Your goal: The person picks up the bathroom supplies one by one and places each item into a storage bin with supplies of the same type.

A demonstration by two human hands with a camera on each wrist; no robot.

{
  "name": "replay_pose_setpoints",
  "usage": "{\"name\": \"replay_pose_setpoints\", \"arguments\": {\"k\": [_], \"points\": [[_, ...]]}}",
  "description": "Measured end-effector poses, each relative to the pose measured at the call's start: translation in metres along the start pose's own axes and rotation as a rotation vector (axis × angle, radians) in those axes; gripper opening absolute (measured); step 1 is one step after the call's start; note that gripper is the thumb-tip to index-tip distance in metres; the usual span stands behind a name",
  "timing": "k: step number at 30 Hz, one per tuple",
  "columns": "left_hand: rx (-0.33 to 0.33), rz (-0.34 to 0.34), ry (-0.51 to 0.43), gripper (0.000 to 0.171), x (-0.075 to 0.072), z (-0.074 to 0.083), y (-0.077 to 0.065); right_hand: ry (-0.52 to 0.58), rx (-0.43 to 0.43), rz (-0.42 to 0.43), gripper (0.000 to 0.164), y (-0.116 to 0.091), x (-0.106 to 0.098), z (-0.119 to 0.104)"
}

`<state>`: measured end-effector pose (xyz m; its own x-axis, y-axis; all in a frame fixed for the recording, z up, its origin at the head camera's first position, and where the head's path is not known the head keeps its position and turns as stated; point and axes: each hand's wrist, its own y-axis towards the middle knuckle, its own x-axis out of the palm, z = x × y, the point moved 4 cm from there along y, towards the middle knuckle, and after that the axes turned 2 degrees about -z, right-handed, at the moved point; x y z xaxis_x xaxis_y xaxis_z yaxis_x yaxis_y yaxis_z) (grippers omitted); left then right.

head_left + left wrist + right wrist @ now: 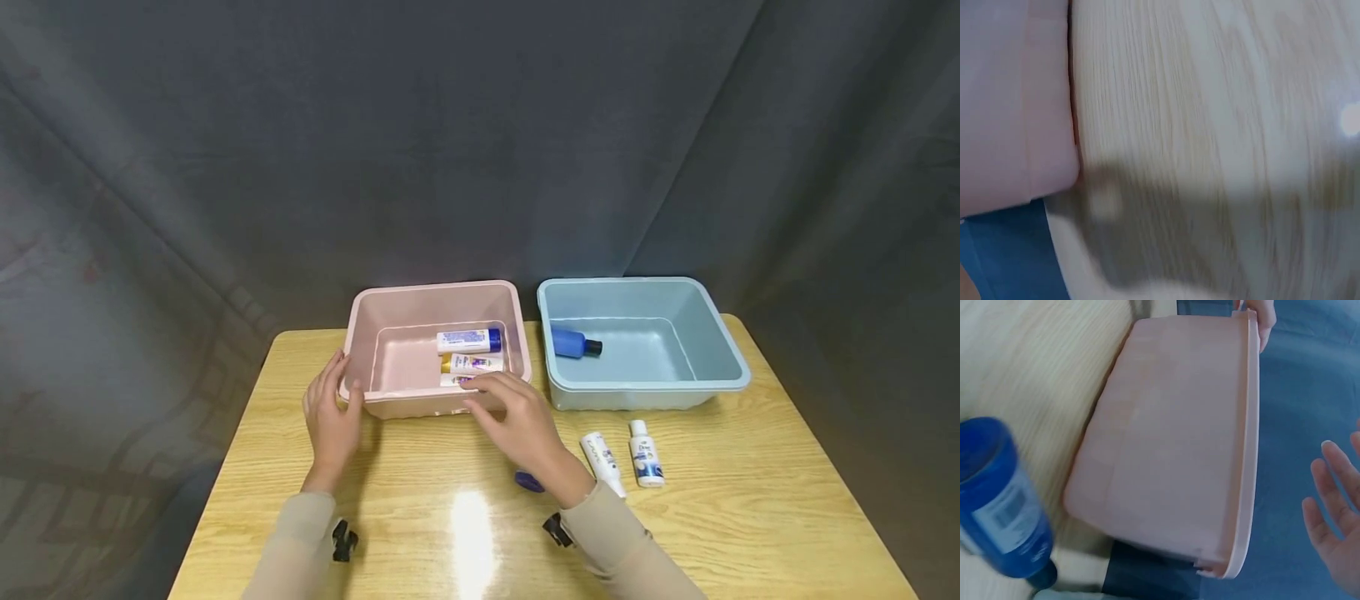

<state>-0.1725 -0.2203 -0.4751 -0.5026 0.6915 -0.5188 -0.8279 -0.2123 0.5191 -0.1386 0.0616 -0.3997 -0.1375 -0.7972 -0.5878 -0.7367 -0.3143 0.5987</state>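
Note:
At the front left corner of the pink bin point(435, 406) my left hand point(333, 421) holds the rim, thumb on the front side and fingers along the left side. My right hand point(521, 421) hovers by the bin's front right corner; the right wrist view shows its fingers point(1335, 481) loosely spread, apart from the rim, with nothing in them. Inside the pink bin lie a white bottle with a blue cap point(465, 341), a white bottle with a yellow cap point(476, 364), and another white bottle point(453, 380) mostly hidden by the front wall and right hand.
To the right stands a light blue bin point(645, 387) with a blue, black-capped bottle point(573, 343) inside. Two white bottles, one slanted point(602, 462) and one Dove point(645, 454), lie before it. A blue bottle point(1004, 500) is partly hidden by my right wrist in the head view.

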Motion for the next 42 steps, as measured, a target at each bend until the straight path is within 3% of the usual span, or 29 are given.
{"name": "replay_pose_setpoints", "arguments": {"k": [6,14,17,21,25,42], "points": [[0.062,-0.061,0.028,0.042,-0.007,0.003,0.006,0.014,-0.046,0.06,0.021,-0.019,-0.012,0.01],[0.221,-0.089,0.02,0.04,-0.001,0.028,0.01,0.022,0.026,0.088,0.024,-0.042,-0.027,0.023],[0.207,-0.085,-0.022,0.038,0.004,0.035,0.012,0.015,0.015,0.133,0.027,-0.049,-0.032,0.026],[0.121,-0.083,-0.124,0.035,0.011,0.042,0.016,0.008,0.016,0.175,0.031,-0.058,-0.036,0.029],[0.073,-0.102,-0.193,0.035,0.018,0.051,0.019,0.023,0.068,0.178,0.028,-0.069,-0.041,0.035],[0.238,-0.278,-0.173,0.038,0.06,0.109,0.021,0.011,0.205,0.198,0.025,-0.104,-0.057,0.05]]}}
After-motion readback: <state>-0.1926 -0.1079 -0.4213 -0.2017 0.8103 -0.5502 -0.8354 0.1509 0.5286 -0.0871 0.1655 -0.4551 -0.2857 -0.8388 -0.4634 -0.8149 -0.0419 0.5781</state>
